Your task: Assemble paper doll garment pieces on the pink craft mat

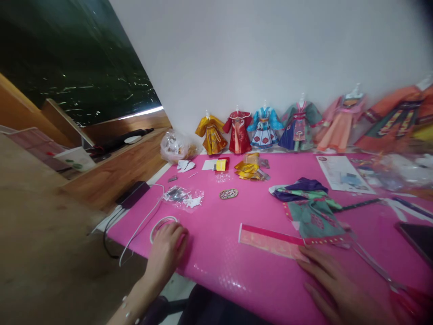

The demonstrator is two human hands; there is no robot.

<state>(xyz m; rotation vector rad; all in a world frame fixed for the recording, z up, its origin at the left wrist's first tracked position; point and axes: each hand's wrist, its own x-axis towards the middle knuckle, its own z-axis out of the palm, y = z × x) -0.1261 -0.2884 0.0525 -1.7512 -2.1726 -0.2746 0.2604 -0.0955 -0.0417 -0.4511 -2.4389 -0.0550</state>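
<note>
My left hand [168,245] rests at the table's front left with its fingers curled together. It partly covers a white ring-shaped roll [156,225], and what lies under the fingers is hidden. A pink fabric strip [270,241] with a darker pink upper band lies flat in front of me. My right hand [329,277] is spread, its fingertips touching the strip's right end. Just above that hand is a crumpled green and purple doll garment [316,216]. Scissors with red handles [397,286] lie right of my right hand, partly blurred.
Doll dresses on stands [265,128] line the wall. Gold packets [250,170], a patterned oval clip [228,194] and a plastic bag of white bits [184,197] lie mid-table. A white cable [145,221] runs along the left edge. A dark phone [417,239] is at right.
</note>
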